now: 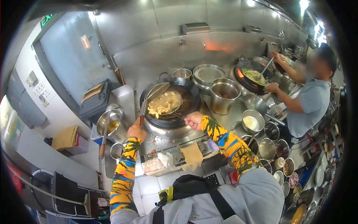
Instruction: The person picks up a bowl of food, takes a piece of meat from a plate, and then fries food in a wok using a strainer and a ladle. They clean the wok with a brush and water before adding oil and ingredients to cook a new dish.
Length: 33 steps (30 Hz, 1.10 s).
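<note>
My left hand is closed around the wooden handle of a wok ladle, whose wide round head is raised over the left side of a dark wok. To the right, my right hand grips the thin metal handle of a strainer. Pale yellow pieces of food are heaped in the strainer, inside the wok, and they cover most of its mesh. Brown liquid shows in the wok beside the food. The wok sits on a steel range.
A tall steel pot and a lidded pot stand right of the wok. At far right, a co-worker stirs green food in a second wok. A steel pot with yellow liquid stands left. Folded cloths lie along the front edge.
</note>
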{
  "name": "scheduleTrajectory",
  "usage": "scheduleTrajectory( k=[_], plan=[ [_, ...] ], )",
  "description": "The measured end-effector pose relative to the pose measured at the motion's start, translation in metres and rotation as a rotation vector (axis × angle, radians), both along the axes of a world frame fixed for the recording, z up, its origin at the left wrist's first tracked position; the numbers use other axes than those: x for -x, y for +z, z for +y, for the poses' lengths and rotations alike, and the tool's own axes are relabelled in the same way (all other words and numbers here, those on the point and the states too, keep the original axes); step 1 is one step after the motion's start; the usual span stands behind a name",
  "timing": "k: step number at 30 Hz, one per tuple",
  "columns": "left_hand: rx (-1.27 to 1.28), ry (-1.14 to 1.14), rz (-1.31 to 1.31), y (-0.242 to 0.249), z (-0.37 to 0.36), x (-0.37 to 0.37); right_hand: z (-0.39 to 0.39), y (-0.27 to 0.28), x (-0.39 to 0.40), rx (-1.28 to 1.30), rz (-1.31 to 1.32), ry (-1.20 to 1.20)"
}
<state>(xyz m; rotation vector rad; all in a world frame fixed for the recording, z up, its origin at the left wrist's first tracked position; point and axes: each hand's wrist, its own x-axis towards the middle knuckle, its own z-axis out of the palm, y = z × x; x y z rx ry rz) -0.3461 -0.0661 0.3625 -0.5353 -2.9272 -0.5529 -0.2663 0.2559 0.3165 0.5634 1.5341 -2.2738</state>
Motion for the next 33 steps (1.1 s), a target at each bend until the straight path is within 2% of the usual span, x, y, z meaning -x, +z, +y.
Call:
scheduleTrajectory(
  k=[2,4,5,8,12,16,21,24,28,29,32,33],
  plan=[
    [-0.121,-0.013,0.039,0.003,0.002,-0.006,-0.007,-0.009,0.008,-0.017,-0.023,-0.085],
    [-0.21,-0.014,0.066,-0.001,0.002,-0.007,-0.005,-0.025,0.011,-0.013,0.08,-0.122],
    [-0.255,-0.041,0.092,0.008,0.003,-0.014,-0.009,-0.021,0.009,-0.085,0.075,-0.104],
    [-0.372,-0.024,0.055,0.011,-0.001,-0.019,0.0,-0.026,0.002,0.049,0.124,-0.194],
    [-0.54,0.165,-0.279,0.022,0.004,-0.02,0.02,-0.02,-0.01,-0.049,0.192,-0.19],
    [-0.616,0.186,-0.476,0.005,0.012,0.006,0.04,0.004,-0.025,-0.195,0.231,-0.223],
    [-0.748,0.209,-0.902,0.001,0.032,0.011,0.063,0.022,-0.048,-0.279,0.256,-0.262],
    [-0.932,0.315,-1.12,0.011,0.044,0.003,0.063,0.024,-0.064,-0.426,0.295,-0.278],
    [-1.233,0.182,-1.472,0.004,0.058,0.009,0.049,0.005,-0.066,-0.548,0.304,-0.309],
    [-1.359,0.063,-1.611,-0.01,0.059,0.018,0.046,-0.006,-0.064,-0.609,0.319,-0.33],
    [-1.449,0.091,-1.787,-0.021,0.073,0.029,0.027,-0.035,-0.062,-0.931,0.312,-0.299],
    [-1.477,0.103,-1.802,-0.018,0.075,0.026,0.018,-0.017,-0.068,-0.892,0.273,-0.318]
  ],
)
